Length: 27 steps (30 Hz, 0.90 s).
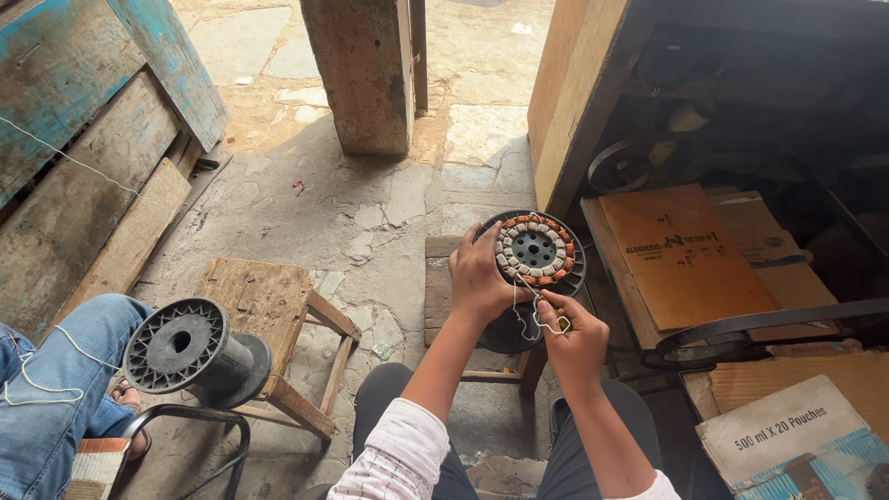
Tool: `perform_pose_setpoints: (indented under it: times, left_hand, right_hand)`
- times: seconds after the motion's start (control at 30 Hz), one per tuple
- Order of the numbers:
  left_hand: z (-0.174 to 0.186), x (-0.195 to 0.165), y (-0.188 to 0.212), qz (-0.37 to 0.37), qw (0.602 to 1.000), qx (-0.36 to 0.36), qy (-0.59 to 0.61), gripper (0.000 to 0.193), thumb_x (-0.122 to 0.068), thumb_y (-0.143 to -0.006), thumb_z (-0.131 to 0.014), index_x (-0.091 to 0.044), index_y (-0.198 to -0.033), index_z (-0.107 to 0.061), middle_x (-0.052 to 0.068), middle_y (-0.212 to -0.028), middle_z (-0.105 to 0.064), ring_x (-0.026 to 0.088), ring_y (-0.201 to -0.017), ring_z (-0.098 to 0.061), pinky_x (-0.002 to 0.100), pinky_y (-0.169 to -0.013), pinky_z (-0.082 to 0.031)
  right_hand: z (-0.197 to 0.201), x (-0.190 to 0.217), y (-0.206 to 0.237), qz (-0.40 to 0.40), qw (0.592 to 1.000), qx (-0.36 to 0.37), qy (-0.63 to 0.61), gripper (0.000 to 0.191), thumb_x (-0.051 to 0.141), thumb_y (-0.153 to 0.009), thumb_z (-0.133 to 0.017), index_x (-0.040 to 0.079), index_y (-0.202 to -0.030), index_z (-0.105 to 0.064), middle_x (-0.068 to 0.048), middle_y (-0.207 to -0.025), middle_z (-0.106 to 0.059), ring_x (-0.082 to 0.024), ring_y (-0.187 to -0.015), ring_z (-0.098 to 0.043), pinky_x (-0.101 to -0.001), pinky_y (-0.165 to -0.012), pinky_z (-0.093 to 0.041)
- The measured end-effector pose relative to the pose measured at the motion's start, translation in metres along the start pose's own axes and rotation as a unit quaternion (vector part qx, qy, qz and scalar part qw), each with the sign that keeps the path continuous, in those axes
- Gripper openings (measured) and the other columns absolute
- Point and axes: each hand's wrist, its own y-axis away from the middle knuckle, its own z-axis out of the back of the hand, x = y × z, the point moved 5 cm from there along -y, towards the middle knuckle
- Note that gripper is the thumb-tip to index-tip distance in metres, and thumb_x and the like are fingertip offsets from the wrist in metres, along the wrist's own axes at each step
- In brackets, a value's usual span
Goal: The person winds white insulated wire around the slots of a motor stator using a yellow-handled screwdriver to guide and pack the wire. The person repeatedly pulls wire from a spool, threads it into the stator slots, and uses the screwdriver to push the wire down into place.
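- Centre frame: left hand point(480, 276) grips a round black stator point(534, 248) ringed with orange-and-white coils.
- Right hand point(572, 335) pinches white thread point(528, 313) just below.

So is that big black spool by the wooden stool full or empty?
Empty. The black spool lies on its side on the wooden stool, and its core is bare, with no wire wound on it.

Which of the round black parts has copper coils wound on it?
The stator held in the left hand, with orange-and-white coils ringing its hub. The black spool on the wooden stool is bare.
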Motion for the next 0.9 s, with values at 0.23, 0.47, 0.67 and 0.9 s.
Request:
perform_pose_setpoints:
  times: [0.23,0.47,0.67,0.9]
  left_hand:
    - [0.000,-0.001,-0.001,0.001,1.000,0.002,-0.005,0.112,-0.041,-0.043,-0.092,-0.003,-0.142,-0.055,0.014,-0.135,-0.065,0.036,-0.143,-0.044,0.055,-0.111,-0.034]
    - [-0.001,0.001,-0.001,-0.003,1.000,-0.002,-0.005,0.108,-0.040,-0.047,-0.092,-0.002,-0.141,-0.055,0.015,-0.136,-0.064,0.035,-0.144,-0.044,0.054,-0.111,-0.033]
    - [-0.004,0.002,-0.001,-0.015,1.000,-0.009,-0.002,0.120,-0.059,-0.045,-0.095,-0.003,-0.143,-0.055,0.014,-0.137,-0.065,0.035,-0.146,-0.044,0.054,-0.112,-0.034]
    - [-0.010,0.004,-0.003,-0.010,0.999,0.018,-0.026,0.134,-0.072,-0.036,-0.091,-0.003,-0.144,-0.053,0.017,-0.136,-0.064,0.035,-0.146,-0.041,0.057,-0.112,-0.032]
  right_hand:
    - [-0.006,0.001,-0.007,-0.006,1.000,0.016,0.002,0.020,0.016,-0.091,-0.077,0.004,-0.108,-0.079,0.001,-0.060,-0.063,-0.003,-0.052,-0.051,-0.0243,-0.047,-0.037]
    - [-0.015,-0.014,-0.007,-0.032,0.998,0.023,-0.041,0.021,0.017,-0.092,-0.075,0.004,-0.109,-0.079,0.002,-0.063,-0.065,-0.003,-0.054,-0.050,-0.0239,-0.049,-0.038]
    - [-0.019,-0.008,0.008,0.028,0.994,0.054,-0.088,0.025,0.022,-0.093,-0.076,0.003,-0.110,-0.078,0.001,-0.069,-0.068,-0.002,-0.062,-0.059,-0.0216,-0.054,-0.042]
    - [-0.011,0.052,0.060,0.153,0.965,0.181,-0.109,0.021,0.017,-0.091,-0.075,0.003,-0.106,-0.077,-0.004,-0.071,-0.070,-0.010,-0.057,-0.064,-0.0251,-0.053,-0.047]
